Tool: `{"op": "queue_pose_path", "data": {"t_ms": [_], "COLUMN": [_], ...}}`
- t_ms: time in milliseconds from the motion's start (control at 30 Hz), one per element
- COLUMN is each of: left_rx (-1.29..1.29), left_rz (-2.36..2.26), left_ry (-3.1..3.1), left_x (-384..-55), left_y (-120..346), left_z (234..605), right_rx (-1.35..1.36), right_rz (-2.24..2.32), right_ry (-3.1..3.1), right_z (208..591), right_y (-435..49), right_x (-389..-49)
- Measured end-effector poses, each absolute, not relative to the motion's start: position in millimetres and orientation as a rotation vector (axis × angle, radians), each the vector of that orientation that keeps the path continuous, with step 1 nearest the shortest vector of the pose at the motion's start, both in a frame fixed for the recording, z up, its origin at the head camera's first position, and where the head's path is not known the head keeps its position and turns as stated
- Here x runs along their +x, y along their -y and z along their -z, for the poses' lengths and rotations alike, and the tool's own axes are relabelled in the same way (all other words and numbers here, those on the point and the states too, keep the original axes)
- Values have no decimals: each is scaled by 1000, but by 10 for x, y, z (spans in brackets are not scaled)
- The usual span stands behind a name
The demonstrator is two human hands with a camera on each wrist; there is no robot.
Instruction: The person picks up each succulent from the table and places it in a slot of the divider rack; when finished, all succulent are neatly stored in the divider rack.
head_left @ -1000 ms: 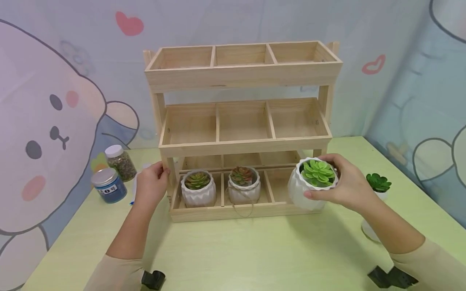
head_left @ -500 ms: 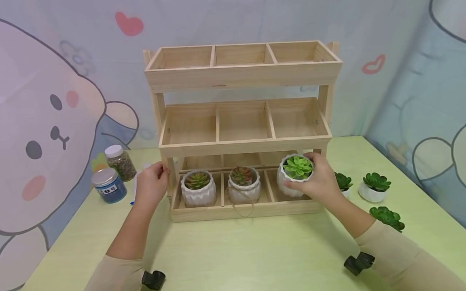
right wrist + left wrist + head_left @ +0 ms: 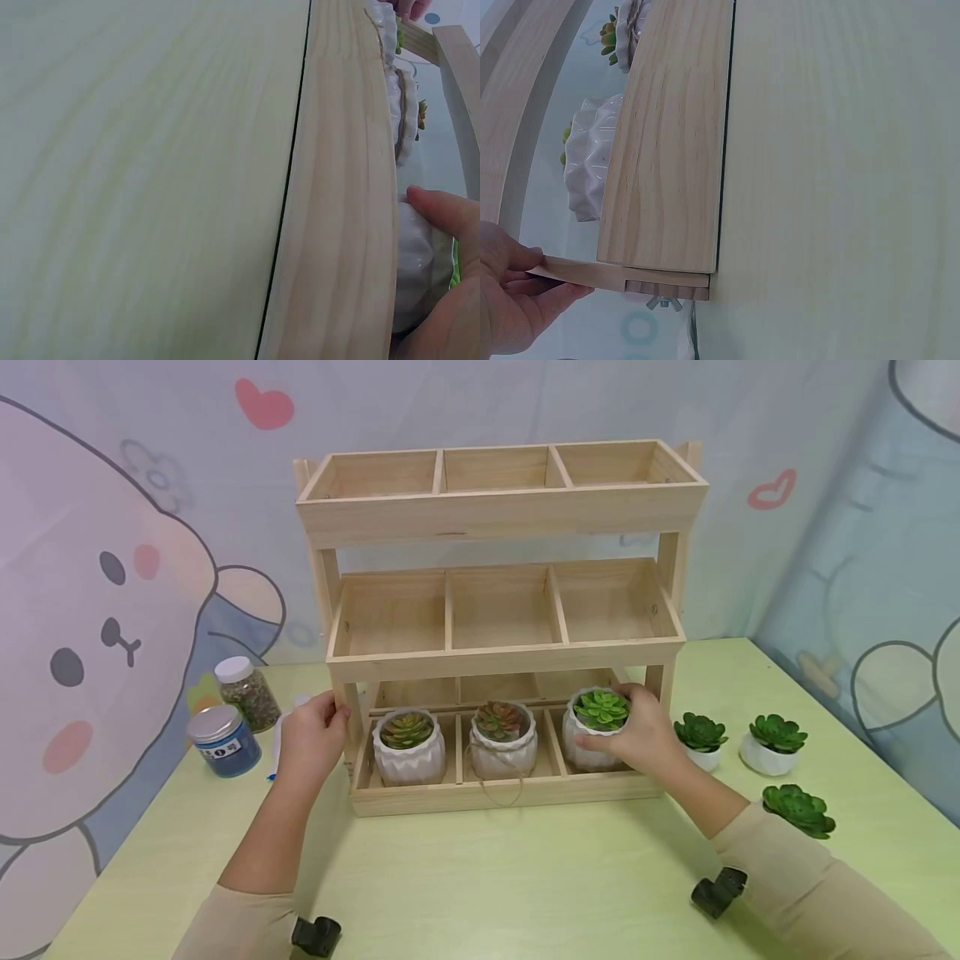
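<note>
Head: gripped pot (image 3: 588, 762), "号" jar (image 3: 223, 742)

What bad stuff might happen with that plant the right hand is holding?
The right hand might knock its pot against the divider beside it. The string drooping from the middle pot might get snagged and tug that pot. And if the left hand pulls while pinching the stand, everything might shift.

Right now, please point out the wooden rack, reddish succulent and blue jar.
Wooden rack (image 3: 506, 663), head view: middle tier's front board.
Reddish succulent (image 3: 498, 720), head view: leaves.
Blue jar (image 3: 223, 749), head view: label.
</note>
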State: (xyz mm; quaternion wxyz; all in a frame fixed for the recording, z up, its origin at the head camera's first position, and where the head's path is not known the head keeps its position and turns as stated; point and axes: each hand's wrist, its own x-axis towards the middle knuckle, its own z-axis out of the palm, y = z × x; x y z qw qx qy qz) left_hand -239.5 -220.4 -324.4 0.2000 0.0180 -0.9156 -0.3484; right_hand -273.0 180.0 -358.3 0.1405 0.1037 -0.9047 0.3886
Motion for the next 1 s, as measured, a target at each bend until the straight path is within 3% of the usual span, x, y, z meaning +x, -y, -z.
{"op": "queue_pose_path", "data": {"t_ms": [1000], "left_rx": [52], "left_rz": [976], "left_ry": [2555], "left_x": [-2413], "left_y": [2203], "left_z": [3261], "right_rx": [338], "right_rz": [-1147], "right_ry": [2725], "right_z": [3532], "right_y": [-1823], "right_x": [-2713]}}
